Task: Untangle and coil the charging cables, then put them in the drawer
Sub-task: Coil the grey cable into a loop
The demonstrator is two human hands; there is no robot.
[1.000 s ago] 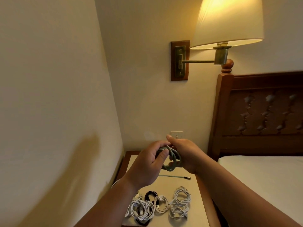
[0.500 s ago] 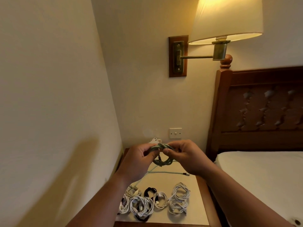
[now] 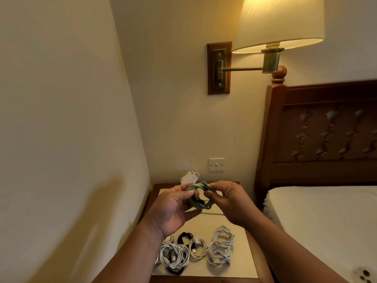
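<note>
Right now the green cable (image 3: 201,196) sits in the air above the counter (image 3: 241,262), wound into a small ring between both hands. The left hand (image 3: 173,209) pinches the ring's left side between thumb and fingers. The right hand (image 3: 230,203) curls its thumb and fingertips round the strands on the right. A loose tail (image 3: 212,214) of the same cable lies across the counter just below the ring (its far end is hidden behind the right hand).

The step in hand looks like closing off this coil. It would go best if the left hand held the loops flat and together while the right drew up the tail and wound it on at the same width, without twisting the strands. The last bit could then wrap across the ring, so the ring does not spring open when set down.

Nearer the person, several white coils (image 3: 221,248) and a black coil (image 3: 184,236) already lie on the counter, close together. Setting the green one apart from them should stop it snagging. The drawer does not show. A bed (image 3: 326,221) stands to the right.
</note>
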